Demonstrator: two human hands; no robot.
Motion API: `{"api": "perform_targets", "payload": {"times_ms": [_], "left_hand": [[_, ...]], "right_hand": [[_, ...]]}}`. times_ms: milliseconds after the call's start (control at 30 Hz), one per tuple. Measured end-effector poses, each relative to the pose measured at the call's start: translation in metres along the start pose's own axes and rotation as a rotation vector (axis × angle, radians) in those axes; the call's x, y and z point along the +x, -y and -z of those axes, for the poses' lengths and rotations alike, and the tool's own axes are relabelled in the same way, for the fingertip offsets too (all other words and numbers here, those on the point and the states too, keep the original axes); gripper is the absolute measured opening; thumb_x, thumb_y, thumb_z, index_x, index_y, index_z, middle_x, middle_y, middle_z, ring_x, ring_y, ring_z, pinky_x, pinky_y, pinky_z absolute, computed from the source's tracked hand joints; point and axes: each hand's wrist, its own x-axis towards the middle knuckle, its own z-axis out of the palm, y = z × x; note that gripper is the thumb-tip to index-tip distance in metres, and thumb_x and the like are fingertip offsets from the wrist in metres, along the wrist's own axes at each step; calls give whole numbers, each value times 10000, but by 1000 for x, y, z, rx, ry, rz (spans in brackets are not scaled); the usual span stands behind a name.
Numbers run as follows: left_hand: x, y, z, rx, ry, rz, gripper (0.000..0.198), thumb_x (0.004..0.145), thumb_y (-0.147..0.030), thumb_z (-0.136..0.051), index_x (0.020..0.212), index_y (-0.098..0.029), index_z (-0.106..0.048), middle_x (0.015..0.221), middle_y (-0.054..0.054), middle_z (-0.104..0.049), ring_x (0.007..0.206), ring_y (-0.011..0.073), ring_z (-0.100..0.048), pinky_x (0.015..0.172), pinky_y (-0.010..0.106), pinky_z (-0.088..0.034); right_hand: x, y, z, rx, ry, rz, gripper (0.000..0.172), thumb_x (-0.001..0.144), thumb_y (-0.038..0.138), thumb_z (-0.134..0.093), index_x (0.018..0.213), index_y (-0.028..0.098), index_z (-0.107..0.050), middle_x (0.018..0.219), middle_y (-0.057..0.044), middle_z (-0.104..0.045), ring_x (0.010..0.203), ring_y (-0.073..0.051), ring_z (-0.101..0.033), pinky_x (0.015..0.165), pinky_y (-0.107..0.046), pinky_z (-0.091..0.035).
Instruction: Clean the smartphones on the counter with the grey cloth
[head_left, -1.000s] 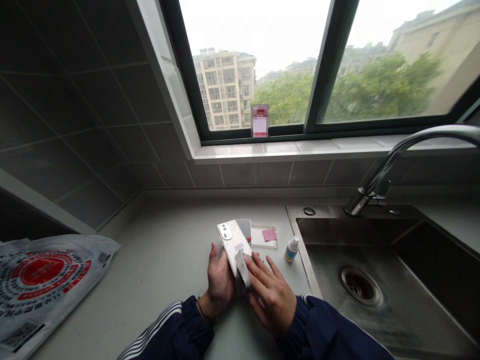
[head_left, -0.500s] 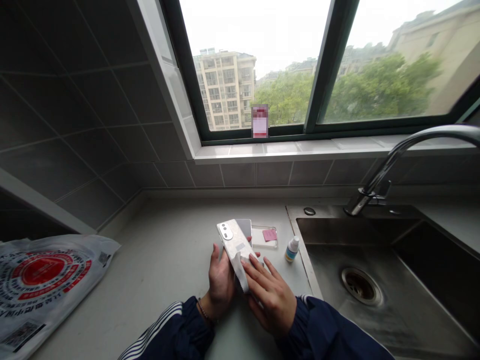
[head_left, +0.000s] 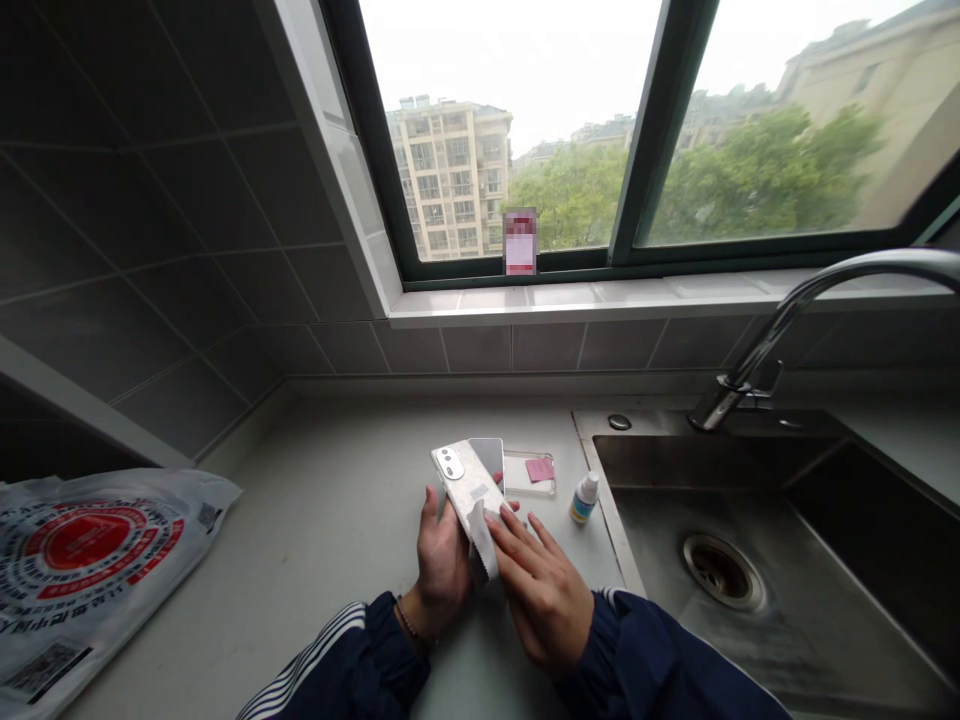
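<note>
My left hand (head_left: pixel 442 555) supports a white smartphone (head_left: pixel 466 475) from below, its fingertips showing past the far edge. The phone lies tilted with its back and camera block upward. Over the phone's lower end, my right hand (head_left: pixel 544 580) presses a grey cleaning cloth (head_left: pixel 482 540) with a zigzag edge; its fingers are close together. Behind the phone, a flat silvery rectangular object (head_left: pixel 491 455) lies on the counter. Beside it is a clear phone case (head_left: pixel 529 488) with a pink slip (head_left: pixel 539 469) on it. Right of these stands a small white bottle (head_left: pixel 584 497) with a blue label.
A steel sink (head_left: pixel 720 510) with a curved faucet (head_left: pixel 780 320) takes up the right side. At the left lies a white plastic bag (head_left: pixel 97 560) with red print. The grey counter (head_left: pixel 315 500) runs back to a tiled wall beneath a window (head_left: pixel 570 130).
My right hand has slid slightly down and to the right along the phone with the cloth. The phone has shifted a little left; the other things stay in place.
</note>
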Motion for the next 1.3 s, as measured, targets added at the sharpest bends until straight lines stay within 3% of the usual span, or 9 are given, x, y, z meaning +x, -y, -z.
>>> {"api": "perform_targets", "payload": {"times_ms": [200,467,767,1067,1300], "left_hand": [[-4,7,3,37,47,17,832,881,-714,-309,1481,-140,-365,1395,193,-537,1289,382,-482,1134,541,-260],[-6,7,0,81,76,6,819,889,-707,-287,1496,-159,-340,1449,186,-486,1345,385,-417,1154,544,-211],[-3,4,1,36,68,9,862,873,-730,-291,1483,-126,-360,1410,202,-522,1334,399,-429,1141,551,-235],[-5,8,2,37,71,28,809,907,-682,-282,1510,-144,-295,1375,197,-558,1297,367,-492,1117,524,-313],[-5,12,6,82,128,19,796,920,-664,-263,1525,-147,-252,1446,182,-496,1364,347,-421,1171,498,-228]], "right_hand": [[-3,-7,-13,-69,-93,11,493,946,81,-377,1429,128,-457,1464,-115,-475,1425,-280,-336,1124,-501,-381],[-2,-7,-11,-108,-162,14,423,973,92,-385,1366,130,-538,1353,-136,-590,1399,-300,-374,1092,-515,-416],[0,-8,-5,-88,-250,-25,396,982,105,-422,1337,204,-567,1297,-45,-644,1335,-311,-475,1035,-501,-461],[-1,-10,-13,-135,-125,-18,454,957,129,-405,1404,94,-479,1443,-125,-501,1410,-382,-334,1018,-574,-434],[-1,-7,-16,-145,-186,-12,425,964,108,-378,1361,119,-528,1431,-94,-523,1433,-331,-308,1112,-510,-337]]}}
